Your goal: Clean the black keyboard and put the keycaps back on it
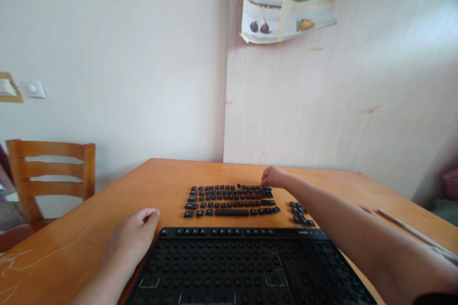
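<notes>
A black keyboard [229, 248] lies at the front of the table, its lower part mostly bare of keycaps, while a top row of keys is still in place. Beyond it, loose black keycaps [232, 212] are set out in rows, with a long space bar in the lowest row. My right hand [275, 177] reaches over to the far right end of these rows, fingers closed at the keycaps; whatever they pinch is hidden. Left of the keyboard, my left hand [138, 228] rests on the table, loosely curled, with nothing visible in it.
A smaller group of keycaps [302, 214] lies right of the rows, beside my right forearm. A thin pale stick [404, 225] lies on the right of the orange table [168, 176]. A wooden chair [53, 171] stands at the left, and a wall is behind.
</notes>
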A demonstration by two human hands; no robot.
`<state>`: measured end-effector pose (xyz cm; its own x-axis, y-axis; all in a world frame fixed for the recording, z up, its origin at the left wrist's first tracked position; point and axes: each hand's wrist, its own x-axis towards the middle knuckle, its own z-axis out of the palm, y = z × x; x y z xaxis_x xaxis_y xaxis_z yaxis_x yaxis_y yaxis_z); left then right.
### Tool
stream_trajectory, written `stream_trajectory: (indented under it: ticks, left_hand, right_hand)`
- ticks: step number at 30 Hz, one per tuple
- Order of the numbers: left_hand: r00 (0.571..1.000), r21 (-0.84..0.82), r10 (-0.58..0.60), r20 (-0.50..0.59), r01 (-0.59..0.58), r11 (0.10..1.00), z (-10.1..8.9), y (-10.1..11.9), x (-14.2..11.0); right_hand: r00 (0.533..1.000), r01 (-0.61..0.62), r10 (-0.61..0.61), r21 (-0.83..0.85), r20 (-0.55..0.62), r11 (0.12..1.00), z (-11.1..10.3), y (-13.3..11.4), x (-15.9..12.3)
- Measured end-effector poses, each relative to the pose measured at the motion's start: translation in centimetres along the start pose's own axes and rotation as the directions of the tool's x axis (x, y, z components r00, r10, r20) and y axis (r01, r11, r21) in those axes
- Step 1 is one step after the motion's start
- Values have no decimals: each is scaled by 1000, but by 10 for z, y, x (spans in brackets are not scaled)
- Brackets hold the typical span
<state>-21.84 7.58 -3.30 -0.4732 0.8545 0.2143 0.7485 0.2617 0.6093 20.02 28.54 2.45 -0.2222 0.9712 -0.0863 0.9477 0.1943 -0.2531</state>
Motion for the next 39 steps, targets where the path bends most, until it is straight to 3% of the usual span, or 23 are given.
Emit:
stream_trajectory:
  ticks: [6,14,19,24,28,33,39]
  left_hand:
    - [1000,13,6,2,-6,1000,-4,6,-5]
    - [999,35,-16,36,14,999,-11,18,-12]
    - [999,56,-1,36,-1,998,-10,15,-8]
    - [1000,92,9,15,-11,996,-9,16,-6]
    - [999,97,36,30,-38,995,-10,16,-6]
    - [999,120,33,14,-34,992,-10,17,-6]
    - [999,116,37,20,-40,992,-10,20,-7]
  right_hand:
    - [998,-21,20,17,64,1000,7,-2,6]
    - [993,44,-28,138,-113,990,-2,-4,-7]
    - [978,153,-118,210,-170,966,-15,-9,-51]
    - [959,274,-241,263,-151,925,-18,-17,-119]
    - [957,289,-264,301,-120,909,-14,-15,-159]
    - [960,277,-271,303,-65,912,-4,-12,-182]
    - [962,270,-271,299,-38,915,6,-16,-190]
